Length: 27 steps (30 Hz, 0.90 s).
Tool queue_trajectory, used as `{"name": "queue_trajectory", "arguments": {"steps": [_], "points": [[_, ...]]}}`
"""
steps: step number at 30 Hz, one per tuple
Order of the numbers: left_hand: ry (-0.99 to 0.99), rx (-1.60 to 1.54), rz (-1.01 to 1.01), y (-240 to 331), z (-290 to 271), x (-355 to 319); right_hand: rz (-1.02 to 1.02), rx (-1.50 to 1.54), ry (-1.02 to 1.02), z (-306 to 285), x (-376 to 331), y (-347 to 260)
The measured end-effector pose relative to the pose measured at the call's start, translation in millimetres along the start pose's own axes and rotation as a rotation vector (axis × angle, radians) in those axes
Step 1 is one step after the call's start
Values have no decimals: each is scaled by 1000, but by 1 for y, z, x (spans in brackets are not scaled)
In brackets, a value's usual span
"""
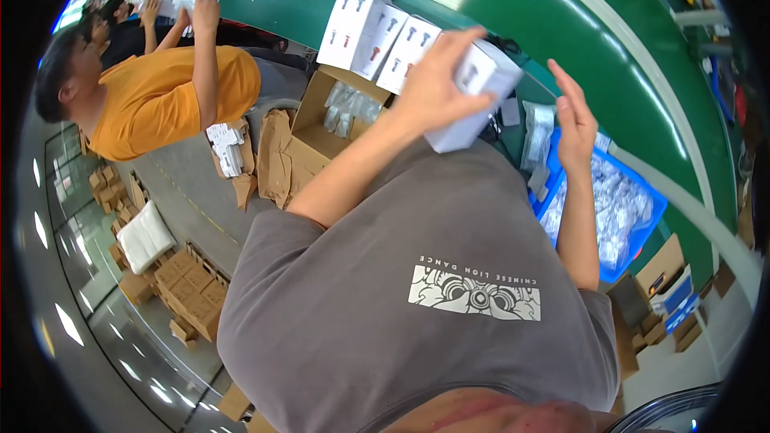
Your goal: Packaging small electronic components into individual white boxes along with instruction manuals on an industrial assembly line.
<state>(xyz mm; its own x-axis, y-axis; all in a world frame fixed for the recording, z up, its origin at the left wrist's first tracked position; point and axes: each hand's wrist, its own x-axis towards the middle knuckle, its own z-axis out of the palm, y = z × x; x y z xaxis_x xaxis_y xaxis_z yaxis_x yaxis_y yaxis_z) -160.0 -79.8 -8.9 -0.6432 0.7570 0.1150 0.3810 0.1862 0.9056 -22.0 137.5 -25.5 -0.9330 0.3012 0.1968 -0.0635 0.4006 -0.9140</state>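
Observation:
My left hand grips a white product box, holding it up over the green conveyor belt. To its left, a row of several matching white boxes stands on the belt. My right hand is raised with its fingers spread, holding nothing, above a blue bin full of small clear-bagged parts. My grey shirt fills the lower middle of the view.
An open cardboard carton with bagged items sits beside the belt. A person in an orange shirt reaches for white boxes at the upper left. Stacks of cardboard boxes lie on the floor. More cartons are at the right.

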Motion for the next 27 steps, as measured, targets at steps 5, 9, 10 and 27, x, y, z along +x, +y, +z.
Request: {"name": "queue_trajectory", "arguments": {"steps": [5, 9, 10, 27], "points": [[177, 700, -274, -33, -66, 22, 195, 179, 40, 37, 62, 43], [224, 974, -372, -74, -77, 25, 202, 143, -81, 116, 151, 84], [305, 1018, -323, -71, -76, 21, 173, 59, -111, 138, 181, 95], [302, 741, -271, -80, -120, 1, -150, -129, 17, 332, 412, 149]]}}
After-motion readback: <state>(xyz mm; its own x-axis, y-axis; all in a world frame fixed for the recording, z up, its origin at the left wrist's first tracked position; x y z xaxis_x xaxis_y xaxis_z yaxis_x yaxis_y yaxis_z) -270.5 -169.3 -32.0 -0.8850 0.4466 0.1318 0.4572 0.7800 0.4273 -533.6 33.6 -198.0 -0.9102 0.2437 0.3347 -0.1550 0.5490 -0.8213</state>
